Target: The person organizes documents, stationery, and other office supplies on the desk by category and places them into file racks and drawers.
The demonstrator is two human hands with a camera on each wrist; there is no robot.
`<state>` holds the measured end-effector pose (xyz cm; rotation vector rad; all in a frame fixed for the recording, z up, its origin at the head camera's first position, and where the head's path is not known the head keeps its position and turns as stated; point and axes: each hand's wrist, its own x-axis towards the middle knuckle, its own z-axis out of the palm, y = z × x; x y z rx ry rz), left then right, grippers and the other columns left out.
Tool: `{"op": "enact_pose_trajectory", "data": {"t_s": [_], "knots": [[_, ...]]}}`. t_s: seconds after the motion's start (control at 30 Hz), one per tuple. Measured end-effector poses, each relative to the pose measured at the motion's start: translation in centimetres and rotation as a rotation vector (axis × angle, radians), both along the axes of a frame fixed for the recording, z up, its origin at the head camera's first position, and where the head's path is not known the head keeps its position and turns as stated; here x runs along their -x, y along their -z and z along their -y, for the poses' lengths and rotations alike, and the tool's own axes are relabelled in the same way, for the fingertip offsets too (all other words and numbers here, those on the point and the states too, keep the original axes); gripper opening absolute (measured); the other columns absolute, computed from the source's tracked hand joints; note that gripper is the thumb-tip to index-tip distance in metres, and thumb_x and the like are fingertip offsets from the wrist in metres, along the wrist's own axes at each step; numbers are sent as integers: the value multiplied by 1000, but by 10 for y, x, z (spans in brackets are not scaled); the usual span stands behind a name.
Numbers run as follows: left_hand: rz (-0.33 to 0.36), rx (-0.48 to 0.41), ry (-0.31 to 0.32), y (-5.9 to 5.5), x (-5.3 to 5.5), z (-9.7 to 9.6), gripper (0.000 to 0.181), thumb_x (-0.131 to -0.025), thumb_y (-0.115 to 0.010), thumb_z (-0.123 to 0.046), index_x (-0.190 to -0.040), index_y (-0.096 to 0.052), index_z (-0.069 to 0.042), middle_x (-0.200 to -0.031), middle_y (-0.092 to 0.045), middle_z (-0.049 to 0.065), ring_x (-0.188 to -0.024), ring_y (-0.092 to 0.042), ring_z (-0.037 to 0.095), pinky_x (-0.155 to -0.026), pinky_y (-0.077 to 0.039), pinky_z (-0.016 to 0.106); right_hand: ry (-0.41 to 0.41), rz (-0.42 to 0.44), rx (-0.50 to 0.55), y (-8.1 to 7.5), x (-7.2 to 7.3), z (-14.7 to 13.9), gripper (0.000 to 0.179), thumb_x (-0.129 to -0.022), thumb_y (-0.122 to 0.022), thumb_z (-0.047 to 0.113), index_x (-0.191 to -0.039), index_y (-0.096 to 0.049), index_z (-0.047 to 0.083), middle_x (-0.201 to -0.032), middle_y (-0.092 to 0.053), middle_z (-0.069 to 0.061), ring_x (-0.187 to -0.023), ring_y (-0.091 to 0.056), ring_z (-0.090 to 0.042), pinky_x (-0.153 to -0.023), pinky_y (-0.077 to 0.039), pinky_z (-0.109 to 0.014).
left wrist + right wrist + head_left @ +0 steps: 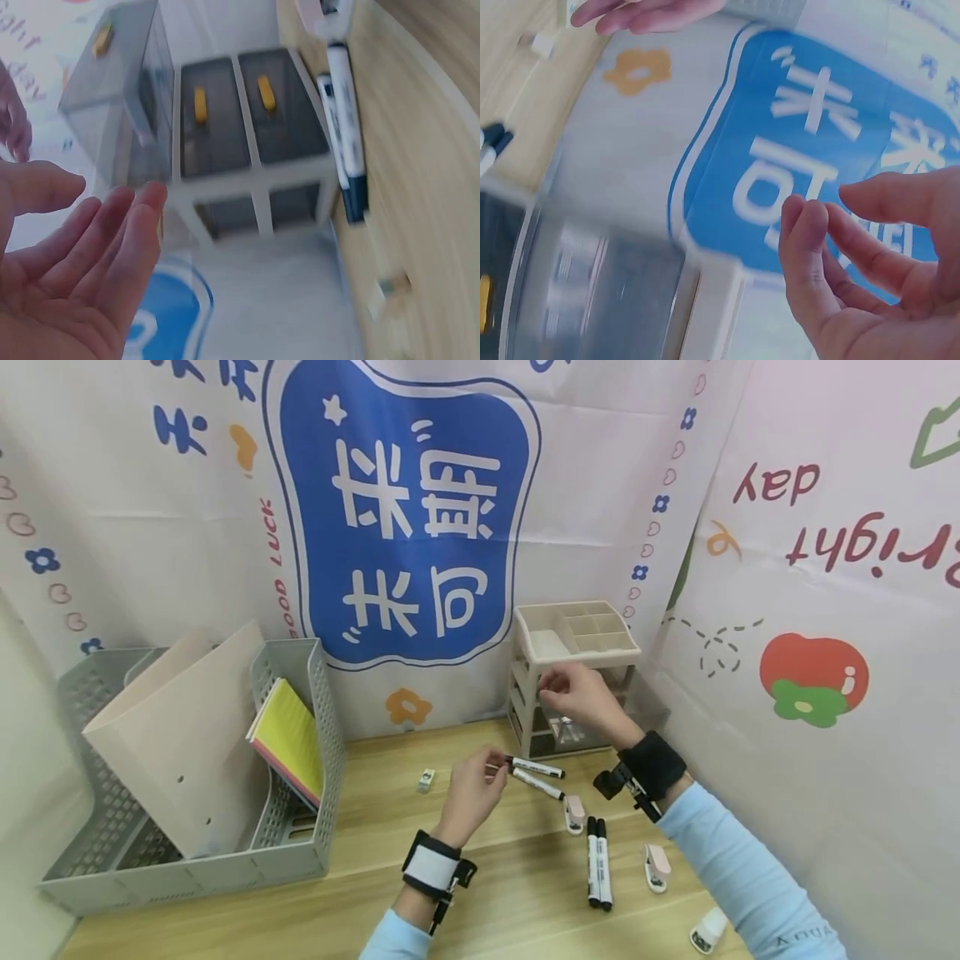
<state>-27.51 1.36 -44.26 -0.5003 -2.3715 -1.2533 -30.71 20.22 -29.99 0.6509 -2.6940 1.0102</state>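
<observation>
My left hand (471, 793) hovers above the wooden desk beside two white markers with black caps (538, 767), fingers loosely bent and holding nothing. Its palm and parted fingers show in the left wrist view. My right hand (583, 697) is raised in front of a cream desktop drawer organizer (527, 727). In the right wrist view its thumb and fingertips (806, 225) are apart with nothing between them. One clear drawer (112, 94) with a yellow handle is pulled out of the organizer. Blurred pale items lie inside that drawer (600, 292).
Two more markers (598, 864), a pink stapler (573, 815), a second stapler (656, 867) and a small white bottle (707, 931) lie toward the right. A small eraser-like block (426, 780) sits left of my left hand. A grey file rack (202, 881) holds folders and notebooks.
</observation>
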Motion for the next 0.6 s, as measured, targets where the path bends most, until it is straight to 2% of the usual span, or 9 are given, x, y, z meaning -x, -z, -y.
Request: {"op": "enact_pose_trajectory", "data": {"t_s": [0.13, 0.3, 0.47, 0.6], "knots": [[14, -44, -85, 10, -9, 32, 13, -86, -62, -7, -99, -62, -7, -94, -68, 7, -80, -67, 16, -68, -54, 19, -25, 24, -10, 8, -5, 25, 19, -87, -61, 15, -104, -63, 8, -97, -66, -9, -84, -63, -21, -70, -53, -32], [39, -82, -164, 23, -16, 65, 12, -86, -62, -3, -98, -63, -7, -93, -68, 8, -78, -67, 17, -66, -55, 23, -49, 58, -37, 28, 2, 55, 19, -84, -65, 14, -103, -64, 7, -93, -67, -8, -81, -62, -18, -66, -51, -29], [50, -117, -192, 30, -19, 84, 14, -85, -61, 0, -98, -63, -3, -94, -68, 10, -77, -68, 19, -65, -55, 24, -66, 164, -3, 62, 21, 80, 22, -82, -67, 13, -102, -63, 5, -92, -66, -8, -80, -62, -19, -66, -51, -30], [38, -147, -217, 32, -20, 91, 16, -83, -62, 1, -99, -63, -2, -94, -68, 9, -75, -68, 18, -63, -55, 24, -24, 248, 14, 98, 37, 98, 24, -81, -68, 14, -103, -63, 5, -93, -66, -8, -78, -62, -18, -63, -50, -30]]}}
